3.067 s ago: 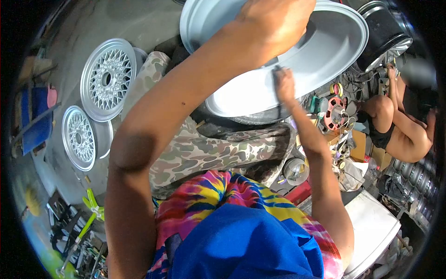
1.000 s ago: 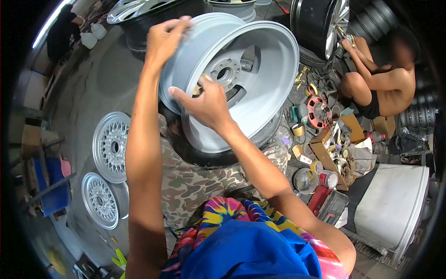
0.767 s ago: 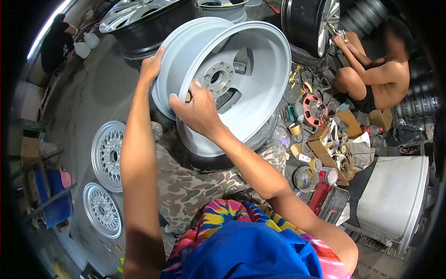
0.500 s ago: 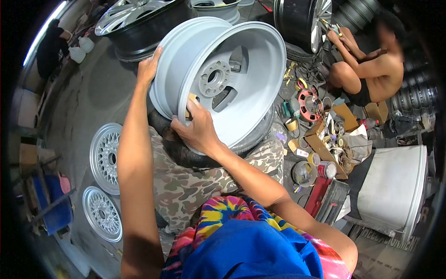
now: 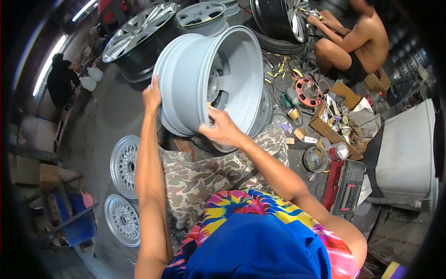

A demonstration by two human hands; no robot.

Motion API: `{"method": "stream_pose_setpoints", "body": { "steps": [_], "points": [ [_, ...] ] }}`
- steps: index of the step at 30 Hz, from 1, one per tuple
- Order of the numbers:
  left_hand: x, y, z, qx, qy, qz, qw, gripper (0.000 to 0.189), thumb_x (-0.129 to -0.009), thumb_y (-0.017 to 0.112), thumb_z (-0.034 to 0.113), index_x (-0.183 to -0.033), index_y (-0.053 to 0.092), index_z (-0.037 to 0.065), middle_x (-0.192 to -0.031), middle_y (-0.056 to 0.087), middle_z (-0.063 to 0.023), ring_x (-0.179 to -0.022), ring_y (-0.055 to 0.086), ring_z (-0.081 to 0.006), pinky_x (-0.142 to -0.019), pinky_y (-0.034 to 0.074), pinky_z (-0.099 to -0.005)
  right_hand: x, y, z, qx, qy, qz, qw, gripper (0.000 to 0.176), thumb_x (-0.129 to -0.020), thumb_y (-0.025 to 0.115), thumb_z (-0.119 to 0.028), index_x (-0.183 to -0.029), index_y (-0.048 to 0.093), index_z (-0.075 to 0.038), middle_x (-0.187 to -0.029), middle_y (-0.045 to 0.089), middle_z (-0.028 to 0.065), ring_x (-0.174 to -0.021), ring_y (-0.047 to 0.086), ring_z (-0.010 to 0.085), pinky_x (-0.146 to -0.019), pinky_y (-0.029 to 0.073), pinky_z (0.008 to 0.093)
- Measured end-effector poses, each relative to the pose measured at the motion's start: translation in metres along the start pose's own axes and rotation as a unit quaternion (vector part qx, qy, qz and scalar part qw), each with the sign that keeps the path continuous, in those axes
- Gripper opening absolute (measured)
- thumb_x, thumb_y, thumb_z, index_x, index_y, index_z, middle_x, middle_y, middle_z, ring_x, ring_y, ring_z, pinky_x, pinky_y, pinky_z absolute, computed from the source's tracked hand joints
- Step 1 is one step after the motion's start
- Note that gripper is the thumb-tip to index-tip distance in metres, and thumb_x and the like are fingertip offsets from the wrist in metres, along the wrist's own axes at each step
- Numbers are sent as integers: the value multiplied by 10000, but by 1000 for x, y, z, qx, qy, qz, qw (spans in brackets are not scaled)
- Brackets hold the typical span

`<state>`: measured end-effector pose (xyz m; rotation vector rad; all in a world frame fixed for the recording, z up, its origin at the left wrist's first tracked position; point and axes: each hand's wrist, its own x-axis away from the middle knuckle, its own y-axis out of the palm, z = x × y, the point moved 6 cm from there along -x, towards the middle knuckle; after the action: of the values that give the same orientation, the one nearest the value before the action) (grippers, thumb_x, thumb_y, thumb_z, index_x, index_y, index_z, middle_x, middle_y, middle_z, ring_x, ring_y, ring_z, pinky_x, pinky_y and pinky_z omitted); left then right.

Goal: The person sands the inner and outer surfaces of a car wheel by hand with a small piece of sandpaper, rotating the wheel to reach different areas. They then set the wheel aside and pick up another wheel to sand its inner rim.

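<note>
A grey wheel rim (image 5: 186, 83) stands tilted in front of my knees, its hollow inner side turned to the right. My left hand (image 5: 152, 96) holds its left edge, fingers closed round the lip. At the near edge, my right hand (image 5: 224, 129) has its thumb on the outside and its fingers inside the barrel. A small tan piece of what looks like sandpaper (image 5: 209, 105) shows at these fingers, mostly hidden. Beneath the rim lies a dark tyre (image 5: 263, 114), partly covered.
Two silver mesh wheels (image 5: 122, 220) lie at left. Larger wheels (image 5: 139, 32) stand behind. Another person (image 5: 357, 42) crouches at upper right, hands at a wheel. Tape rolls, cans, an open carton (image 5: 325, 125) and a red toolbox (image 5: 344, 186) crowd the right. A second person (image 5: 62, 83) is far left.
The rim has turned, so more of its outer barrel and less of its hub shows. My right hand remains at the near lip, and my left hand still grips the left edge. The view has shifted.
</note>
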<state>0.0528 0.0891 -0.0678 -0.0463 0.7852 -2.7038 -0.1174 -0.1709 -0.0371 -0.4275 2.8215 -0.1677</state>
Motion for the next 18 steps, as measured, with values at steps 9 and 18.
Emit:
{"method": "stream_pose_setpoints", "body": {
  "steps": [9,18],
  "points": [
    [139,7,80,11,41,-35,999,591,-1006,493,458,-1142,642,-98,-980,699,-158,-904,619,-169,-834,485,-328,81,-86,75,-78,183,47,979,352,-933,662,-172,-1201,620,52,-1138,659,106,-958,620,104,-822,521,254],
    [138,31,71,369,-134,-209,896,678,-985,525,485,-1356,457,-79,-1255,607,-197,-1117,627,-257,-971,508,-378,83,-93,35,-243,19,287,927,388,-923,670,-52,-1274,575,80,-1235,624,132,-1077,591,123,-928,487,253]
  ]
}}
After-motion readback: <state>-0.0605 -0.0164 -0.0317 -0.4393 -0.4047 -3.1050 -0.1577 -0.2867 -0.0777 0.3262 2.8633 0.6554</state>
